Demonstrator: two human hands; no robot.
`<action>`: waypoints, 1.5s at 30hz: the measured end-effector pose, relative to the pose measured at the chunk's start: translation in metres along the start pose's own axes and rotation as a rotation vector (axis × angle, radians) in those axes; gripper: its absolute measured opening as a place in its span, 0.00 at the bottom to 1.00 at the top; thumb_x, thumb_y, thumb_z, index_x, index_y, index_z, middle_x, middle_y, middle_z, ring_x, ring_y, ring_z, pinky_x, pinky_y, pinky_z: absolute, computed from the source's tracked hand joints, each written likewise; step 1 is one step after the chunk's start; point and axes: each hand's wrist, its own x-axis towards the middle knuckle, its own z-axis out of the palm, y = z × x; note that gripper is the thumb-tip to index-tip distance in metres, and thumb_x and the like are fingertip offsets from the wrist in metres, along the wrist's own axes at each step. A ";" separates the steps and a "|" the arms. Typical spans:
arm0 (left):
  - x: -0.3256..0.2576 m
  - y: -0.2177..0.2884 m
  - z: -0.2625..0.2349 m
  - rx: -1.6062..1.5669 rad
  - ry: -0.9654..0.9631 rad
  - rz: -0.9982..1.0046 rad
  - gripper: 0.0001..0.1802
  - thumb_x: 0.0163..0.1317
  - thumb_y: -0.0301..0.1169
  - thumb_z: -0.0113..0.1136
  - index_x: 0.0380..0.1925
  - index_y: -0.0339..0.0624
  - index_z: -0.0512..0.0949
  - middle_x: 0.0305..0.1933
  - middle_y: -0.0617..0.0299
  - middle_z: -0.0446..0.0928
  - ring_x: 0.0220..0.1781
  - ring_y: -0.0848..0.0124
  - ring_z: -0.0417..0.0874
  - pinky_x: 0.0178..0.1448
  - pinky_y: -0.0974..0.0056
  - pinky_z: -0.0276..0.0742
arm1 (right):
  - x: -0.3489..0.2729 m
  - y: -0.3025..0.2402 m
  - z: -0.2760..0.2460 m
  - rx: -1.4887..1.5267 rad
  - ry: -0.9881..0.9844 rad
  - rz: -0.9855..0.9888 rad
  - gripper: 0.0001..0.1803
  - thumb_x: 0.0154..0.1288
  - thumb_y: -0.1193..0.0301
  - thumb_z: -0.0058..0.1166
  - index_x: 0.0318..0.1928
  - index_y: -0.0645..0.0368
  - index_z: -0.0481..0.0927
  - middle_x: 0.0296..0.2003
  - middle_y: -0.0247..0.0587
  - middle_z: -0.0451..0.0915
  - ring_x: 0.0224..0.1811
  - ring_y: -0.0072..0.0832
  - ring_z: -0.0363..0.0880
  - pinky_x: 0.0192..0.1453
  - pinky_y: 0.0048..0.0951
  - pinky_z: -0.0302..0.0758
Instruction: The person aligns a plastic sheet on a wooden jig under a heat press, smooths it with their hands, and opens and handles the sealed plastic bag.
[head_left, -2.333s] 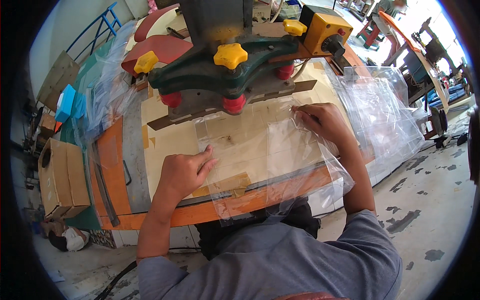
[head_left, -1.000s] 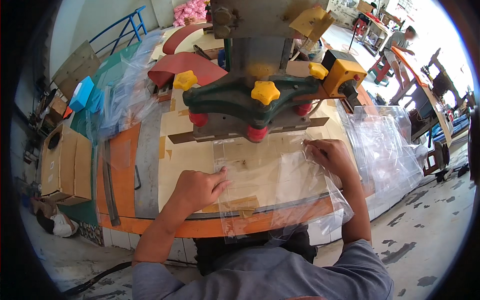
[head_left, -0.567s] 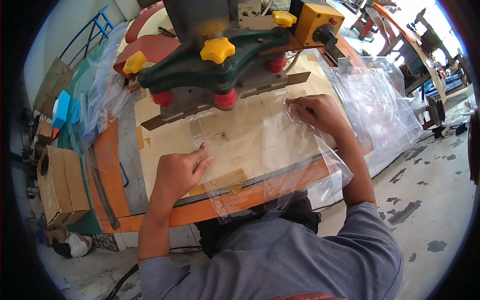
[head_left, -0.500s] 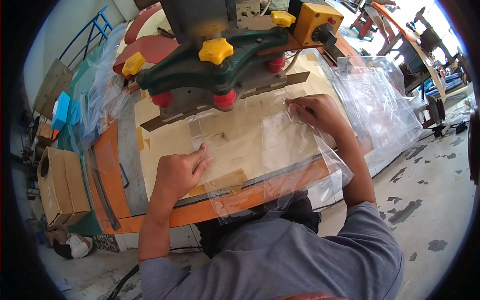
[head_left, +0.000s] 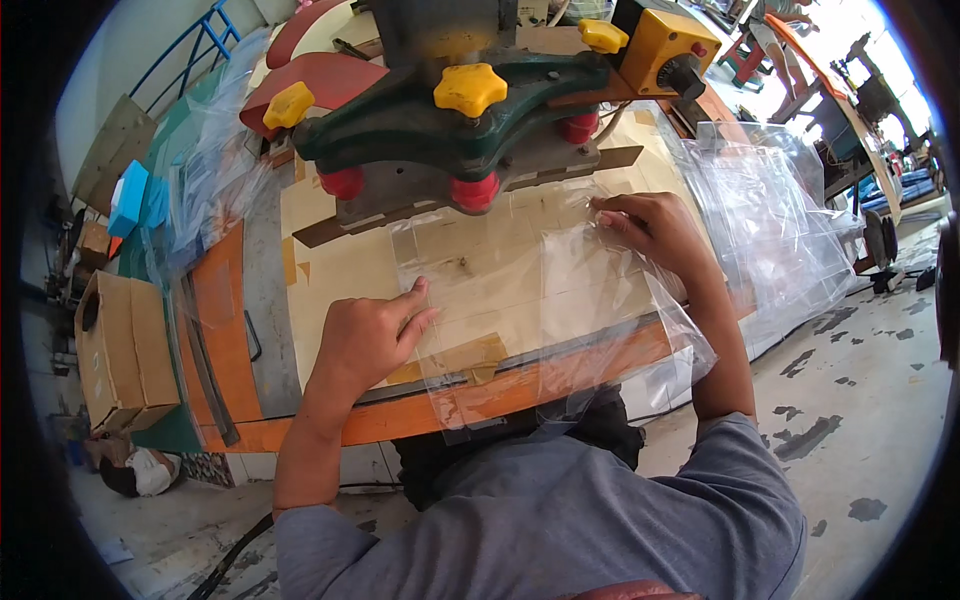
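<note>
A clear plastic sheet [head_left: 490, 300] lies over the tan work board [head_left: 330, 250], its near end hanging over the table's front edge. At its left border my left hand [head_left: 365, 340] rests with index finger stretched out and thumb apart, the other fingers curled; nothing is held. On the right, my right hand [head_left: 655, 230] pinches the far right part of the plastic between thumb and forefinger. Loose folds of it drape beside my right forearm. Just beyond both hands is the press's long metal bar [head_left: 590, 165], under a dark green bracket [head_left: 400, 142] with yellow star knobs.
A yellow control box [head_left: 665, 55] sits beside the press. Clear plastic sheets [head_left: 770, 210] are piled on the right, with more plastic [head_left: 215, 190] at the left. A cardboard box [head_left: 125, 350] stands left of the orange table edge [head_left: 380, 420]. Another person [head_left: 780, 40] is at the far right.
The view has shifted slightly, so the press and table appear farther right and a little higher. Both hands keep nearly the same places on the plastic.
</note>
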 end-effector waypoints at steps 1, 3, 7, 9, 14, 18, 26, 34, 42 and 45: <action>0.000 0.000 -0.001 0.009 -0.006 -0.005 0.18 0.66 0.41 0.72 0.53 0.46 0.89 0.21 0.52 0.80 0.20 0.56 0.81 0.29 0.58 0.75 | 0.000 0.000 0.000 0.005 -0.006 -0.006 0.15 0.75 0.59 0.59 0.50 0.54 0.91 0.37 0.50 0.89 0.36 0.47 0.87 0.44 0.43 0.81; 0.001 0.001 -0.001 0.019 -0.011 -0.012 0.18 0.66 0.41 0.72 0.52 0.46 0.89 0.21 0.53 0.81 0.20 0.55 0.81 0.29 0.58 0.75 | 0.000 -0.002 -0.001 -0.030 -0.026 0.071 0.15 0.75 0.61 0.59 0.50 0.55 0.91 0.36 0.51 0.89 0.33 0.46 0.87 0.42 0.42 0.81; 0.003 0.003 -0.001 0.020 0.013 0.007 0.18 0.66 0.42 0.72 0.52 0.47 0.89 0.21 0.54 0.81 0.20 0.55 0.80 0.29 0.57 0.75 | 0.000 -0.006 -0.005 0.003 -0.024 0.070 0.14 0.73 0.63 0.60 0.50 0.55 0.91 0.35 0.51 0.88 0.31 0.45 0.86 0.40 0.41 0.80; 0.004 0.004 -0.002 0.017 -0.007 -0.020 0.18 0.66 0.42 0.72 0.52 0.47 0.89 0.21 0.54 0.81 0.20 0.55 0.80 0.29 0.57 0.75 | -0.001 -0.005 -0.004 0.005 0.008 0.069 0.14 0.72 0.64 0.61 0.51 0.56 0.91 0.34 0.51 0.88 0.28 0.44 0.85 0.38 0.41 0.80; 0.003 0.003 -0.003 0.015 -0.030 -0.028 0.18 0.66 0.43 0.72 0.52 0.47 0.90 0.21 0.54 0.81 0.20 0.55 0.79 0.29 0.57 0.75 | 0.000 -0.006 -0.002 -0.019 -0.018 0.091 0.14 0.72 0.64 0.61 0.51 0.56 0.91 0.34 0.51 0.88 0.28 0.44 0.85 0.39 0.41 0.80; 0.003 0.003 -0.001 0.000 -0.013 -0.011 0.18 0.66 0.42 0.72 0.52 0.47 0.90 0.21 0.53 0.81 0.20 0.56 0.79 0.29 0.58 0.75 | -0.002 -0.003 -0.003 -0.029 -0.011 0.070 0.14 0.73 0.65 0.60 0.52 0.57 0.90 0.35 0.52 0.88 0.28 0.42 0.85 0.39 0.39 0.80; 0.001 0.000 0.000 -0.007 -0.013 -0.015 0.19 0.65 0.41 0.72 0.52 0.46 0.89 0.21 0.52 0.81 0.20 0.56 0.81 0.30 0.58 0.76 | -0.001 -0.001 -0.003 -0.059 -0.031 0.051 0.15 0.74 0.64 0.59 0.52 0.58 0.90 0.37 0.52 0.89 0.34 0.45 0.88 0.43 0.40 0.82; 0.002 -0.002 0.004 -0.022 0.022 0.012 0.19 0.66 0.41 0.72 0.53 0.46 0.89 0.21 0.51 0.81 0.21 0.55 0.81 0.30 0.57 0.76 | -0.002 0.001 -0.001 -0.049 -0.008 0.016 0.15 0.75 0.61 0.57 0.53 0.50 0.91 0.36 0.49 0.89 0.34 0.47 0.86 0.42 0.44 0.80; 0.002 0.003 -0.001 -0.003 -0.028 -0.023 0.19 0.65 0.41 0.72 0.52 0.45 0.89 0.22 0.52 0.81 0.21 0.55 0.82 0.30 0.57 0.76 | -0.001 -0.006 -0.005 -0.054 -0.034 0.060 0.14 0.73 0.63 0.60 0.53 0.50 0.91 0.38 0.49 0.90 0.35 0.48 0.87 0.43 0.44 0.80; 0.003 0.002 0.000 -0.004 -0.020 -0.010 0.19 0.65 0.40 0.72 0.52 0.45 0.89 0.22 0.52 0.81 0.21 0.55 0.82 0.30 0.57 0.76 | -0.003 -0.001 -0.002 -0.064 -0.007 0.022 0.14 0.72 0.63 0.61 0.53 0.50 0.91 0.37 0.49 0.90 0.35 0.48 0.87 0.43 0.44 0.81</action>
